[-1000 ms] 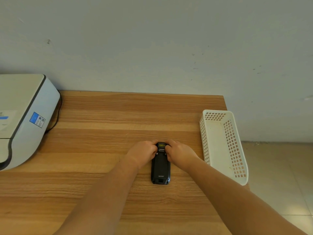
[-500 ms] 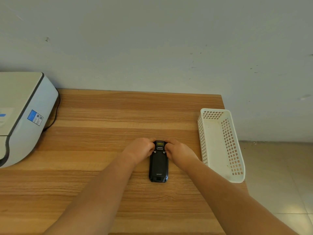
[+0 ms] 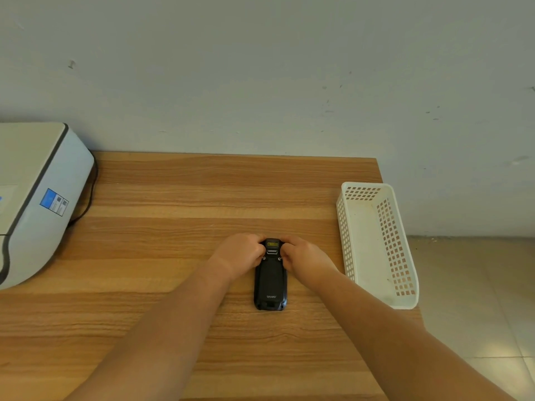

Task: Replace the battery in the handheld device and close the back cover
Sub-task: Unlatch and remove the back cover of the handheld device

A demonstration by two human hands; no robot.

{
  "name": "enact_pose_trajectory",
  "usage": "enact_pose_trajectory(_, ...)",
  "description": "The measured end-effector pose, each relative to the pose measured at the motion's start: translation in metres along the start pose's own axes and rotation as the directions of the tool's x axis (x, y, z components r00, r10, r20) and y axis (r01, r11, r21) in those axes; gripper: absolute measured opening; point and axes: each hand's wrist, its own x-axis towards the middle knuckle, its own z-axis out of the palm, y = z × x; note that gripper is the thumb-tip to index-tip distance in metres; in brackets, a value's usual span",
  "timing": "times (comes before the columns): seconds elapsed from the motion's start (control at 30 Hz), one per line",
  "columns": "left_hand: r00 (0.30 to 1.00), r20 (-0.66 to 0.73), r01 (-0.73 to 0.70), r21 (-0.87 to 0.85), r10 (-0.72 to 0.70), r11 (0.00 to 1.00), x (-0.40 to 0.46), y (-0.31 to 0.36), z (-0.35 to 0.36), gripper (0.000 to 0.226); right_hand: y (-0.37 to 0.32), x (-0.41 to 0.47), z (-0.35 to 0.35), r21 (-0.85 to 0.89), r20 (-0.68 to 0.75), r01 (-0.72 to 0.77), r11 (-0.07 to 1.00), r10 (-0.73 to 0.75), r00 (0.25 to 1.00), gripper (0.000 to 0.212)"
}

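1. The black handheld device (image 3: 270, 277) lies face down on the wooden table (image 3: 179, 198), back cover on.
2. Left hand (image 3: 241, 256) grips its far end from the left, fingers curled.
3. Right hand (image 3: 304, 260) pinches the same end from the right.
4. A white basket (image 3: 404, 256) stands just right; a printer (image 3: 37, 198) sits far left.

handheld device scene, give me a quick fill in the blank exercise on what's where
1. The black handheld device lies flat on the ____ table.
2. The left hand and right hand both grip the device's ____ end.
3. The white basket stands to the device's ____.

Missing words: wooden; far; right
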Motion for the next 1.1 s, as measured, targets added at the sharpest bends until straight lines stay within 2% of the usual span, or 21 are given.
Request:
enact_pose_trajectory(0.33, 1.0, -0.019, -0.005, 0.037, 0.006, 0.999, 0.005, -0.002, 0.001, 0.018, 0.0, -0.001, 0.006, -0.021, -0.04, 0.065, 0.998, -0.066, 0.997, 0.025)
enact_pose_trajectory(0.5, 0.999, -0.04, -0.002, -0.084, -0.001, 0.996, 0.006, -0.01, -0.001, 0.017, 0.0, -0.004, 0.006, 0.008, -0.049, 0.061, 0.998, -0.061, 0.997, 0.023)
enact_pose_trajectory(0.67, 1.0, -0.005, 0.023, -0.196, -0.024, 0.98, 0.001, -0.018, 0.003, 0.023, 0.002, 0.002, -0.007, -0.061, 0.047, 0.099, 0.993, -0.096, 0.994, 0.028)
enact_pose_trajectory(1.1, 0.999, 0.017, 0.032, -0.123, -0.03, 0.992, -0.004, -0.009, 0.003, 0.027, 0.006, 0.007, -0.002, -0.165, 0.033, 0.192, 0.967, -0.189, 0.981, 0.024)
